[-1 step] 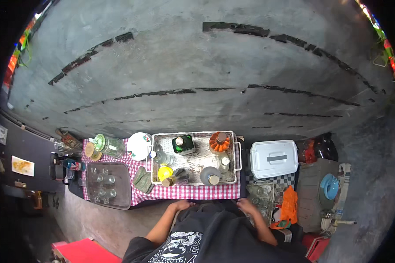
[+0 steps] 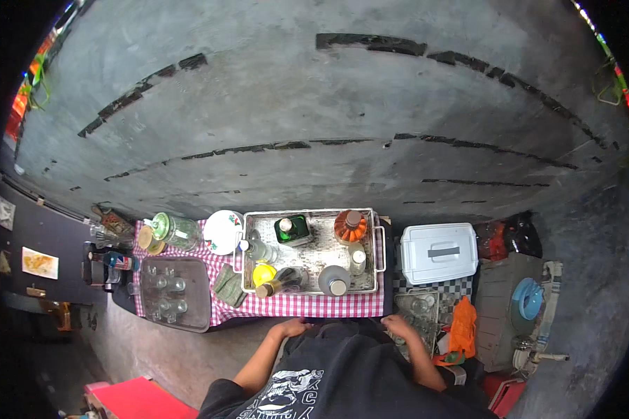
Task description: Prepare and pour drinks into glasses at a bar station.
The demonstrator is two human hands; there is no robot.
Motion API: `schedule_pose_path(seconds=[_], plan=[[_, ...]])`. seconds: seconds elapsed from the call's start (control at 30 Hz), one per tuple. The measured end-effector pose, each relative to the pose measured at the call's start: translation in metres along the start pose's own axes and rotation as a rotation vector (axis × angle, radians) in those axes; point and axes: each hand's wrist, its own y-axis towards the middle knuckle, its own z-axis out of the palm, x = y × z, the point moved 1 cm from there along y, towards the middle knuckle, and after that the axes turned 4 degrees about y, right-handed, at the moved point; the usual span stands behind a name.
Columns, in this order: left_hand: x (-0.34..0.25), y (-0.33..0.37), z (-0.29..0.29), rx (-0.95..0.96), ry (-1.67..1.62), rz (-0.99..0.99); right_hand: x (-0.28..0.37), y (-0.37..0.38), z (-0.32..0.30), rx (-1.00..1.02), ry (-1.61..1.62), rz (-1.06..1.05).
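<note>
on checked cloth (image 2: pixel 335 305), white tray (image 2: pixel 319 257), long axis left to right

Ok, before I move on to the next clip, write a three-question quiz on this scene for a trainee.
1. True or false: the left hand is gripping the square green bottle.
2. On which side of the white handled tray does the grey-brown tray of drinking glasses lie, as the person sees it? (a) left (b) right
3. What pattern and colours does the tablecloth have?

Key:
1. False; the hand is apart from it.
2. (a)
3. Pink-and-white checks.
</note>
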Motion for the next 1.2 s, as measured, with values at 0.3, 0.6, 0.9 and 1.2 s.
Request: schedule_pose_path(seconds=[0.3, 0.6, 0.9, 1.2], plan=[[-0.198, -0.182, -0.052, -0.295, 0.24, 0.232, 0.139, -0.042, -0.106, 0.06, -0.21, -0.317], [-0.327, -0.311, -0.128, -0.686, 0.331, 0.701, 0.259, -0.03, -0.133, 0.002, -0.172, -0.798], [-0.391, -0.249, -0.203, -0.691, 0.557, 0.679, 0.309, 0.001, -0.122, -0.089, -0.342, -1.013], [-0.375, -0.106, -0.239, -0.493, 0.917, 0.333, 0.316, 0.041, -0.105, -0.08, -0.404, -1.023]])
